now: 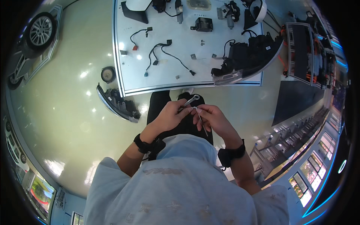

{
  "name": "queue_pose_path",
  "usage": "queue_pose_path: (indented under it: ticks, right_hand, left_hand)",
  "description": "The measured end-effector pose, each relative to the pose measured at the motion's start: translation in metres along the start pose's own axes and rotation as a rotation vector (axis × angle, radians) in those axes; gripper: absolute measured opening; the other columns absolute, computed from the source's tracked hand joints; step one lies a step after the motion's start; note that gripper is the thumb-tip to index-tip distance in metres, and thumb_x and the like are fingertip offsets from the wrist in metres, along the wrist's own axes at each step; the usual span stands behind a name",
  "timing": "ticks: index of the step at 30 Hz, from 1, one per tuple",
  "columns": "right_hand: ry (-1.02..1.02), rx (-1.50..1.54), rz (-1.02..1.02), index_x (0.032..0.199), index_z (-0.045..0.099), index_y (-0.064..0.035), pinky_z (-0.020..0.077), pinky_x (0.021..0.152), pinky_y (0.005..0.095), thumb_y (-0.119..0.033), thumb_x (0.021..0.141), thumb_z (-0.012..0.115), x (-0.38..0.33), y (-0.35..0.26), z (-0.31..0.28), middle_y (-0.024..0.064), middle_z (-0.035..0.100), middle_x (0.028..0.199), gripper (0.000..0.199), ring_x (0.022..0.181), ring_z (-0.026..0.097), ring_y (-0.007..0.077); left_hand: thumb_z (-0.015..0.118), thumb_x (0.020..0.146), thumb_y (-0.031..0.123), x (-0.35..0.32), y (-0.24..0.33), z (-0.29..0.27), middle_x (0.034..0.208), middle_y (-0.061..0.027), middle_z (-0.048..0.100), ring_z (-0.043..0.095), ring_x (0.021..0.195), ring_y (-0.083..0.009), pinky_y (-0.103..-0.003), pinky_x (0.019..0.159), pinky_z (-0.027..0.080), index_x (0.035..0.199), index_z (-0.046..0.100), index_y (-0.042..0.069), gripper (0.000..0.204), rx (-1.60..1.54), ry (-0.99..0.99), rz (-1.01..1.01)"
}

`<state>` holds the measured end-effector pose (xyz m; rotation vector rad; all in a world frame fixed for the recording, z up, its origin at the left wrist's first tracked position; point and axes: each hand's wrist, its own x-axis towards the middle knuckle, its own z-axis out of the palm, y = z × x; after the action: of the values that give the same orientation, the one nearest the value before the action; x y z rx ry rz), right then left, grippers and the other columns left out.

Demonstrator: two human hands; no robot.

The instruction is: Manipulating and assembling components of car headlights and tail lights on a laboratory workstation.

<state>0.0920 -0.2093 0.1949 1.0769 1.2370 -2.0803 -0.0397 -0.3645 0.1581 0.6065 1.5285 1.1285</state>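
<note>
Both of my hands meet just past my waist, over my dark trousers and short of the table's near edge. My left hand (171, 115) is closed around a shiny metal wrench (192, 99), whose ring end points up and to the right. In my right hand (215, 119), the fingers pinch a thin metal rod (203, 126) that slants down toward my lap. The fingertips of the two hands almost touch. A small pale bit shows between them, too small to name.
Ahead stands a white table (131, 84) with wiring harnesses (161, 45), a black box-shaped part (203, 24) and a headlight (247, 60) at its right. On the floor to the left lie another headlight (118, 103) and a round speaker (108, 74). Grey metal racks (268, 152) stand on the right.
</note>
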Motion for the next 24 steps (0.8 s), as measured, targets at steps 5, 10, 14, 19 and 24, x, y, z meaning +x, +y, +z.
queue_pose_path:
  ticks: [5,10,14,19,24]
  right_hand:
    - [-0.07,-0.313,-0.094,0.108,0.062,-0.0015,0.042,0.047,0.0181,-0.017,0.098,0.049,-0.031,0.04,0.026,0.0028,0.063,0.078,0.022,0.064,0.062,0.0081]
    - [-0.208,-0.47,-0.274,0.106,0.065,-0.0003,0.0457,0.056,0.022,-0.015,0.093,0.058,-0.059,0.095,0.038,0.0027,0.064,0.076,0.02,0.066,0.061,0.0087]
    - [-0.291,-0.54,-0.226,0.107,0.064,-0.0004,0.0441,0.059,0.0216,-0.011,0.091,0.062,-0.1,0.132,0.029,0.0011,0.064,0.076,0.02,0.069,0.061,0.0083]
    - [-0.188,-0.504,-0.285,0.103,0.064,-0.0007,0.0438,0.058,0.0216,-0.01,0.09,0.062,-0.153,0.159,0.047,0.0012,0.065,0.076,0.016,0.069,0.06,0.0074]
    - [-0.057,-0.498,-0.332,0.096,0.064,-0.0023,0.0429,0.056,0.0214,-0.01,0.091,0.06,-0.196,0.179,0.076,0.001,0.065,0.076,0.01,0.068,0.06,0.0066]
  left_hand:
    - [0.058,0.09,0.015,-0.076,-0.001,0.02,0.064,-0.0111,0.051,0.045,0.057,-0.016,-0.031,0.056,0.039,0.088,0.059,-0.003,0.019,0.039,0.031,-0.014]
    - [0.058,0.09,0.017,-0.155,-0.008,0.07,0.06,-0.0039,0.047,0.043,0.057,-0.0102,-0.03,0.053,0.037,0.083,0.058,-0.006,0.024,-0.006,0.088,-0.163]
    - [0.058,0.092,0.018,-0.192,-0.01,0.124,0.056,-0.0045,0.048,0.044,0.052,-0.0108,-0.03,0.051,0.038,0.08,0.06,-0.004,0.025,0.117,0.036,-0.06]
    - [0.06,0.093,0.019,-0.231,-0.012,0.147,0.058,-0.0029,0.053,0.047,0.054,-0.0096,-0.027,0.053,0.038,0.078,0.061,-0.002,0.025,0.024,-0.02,-0.021]
    - [0.057,0.095,0.02,-0.254,-0.011,0.155,0.06,-0.0011,0.055,0.049,0.056,-0.0084,-0.025,0.053,0.039,0.079,0.061,-0.001,0.027,0.002,-0.098,0.066]
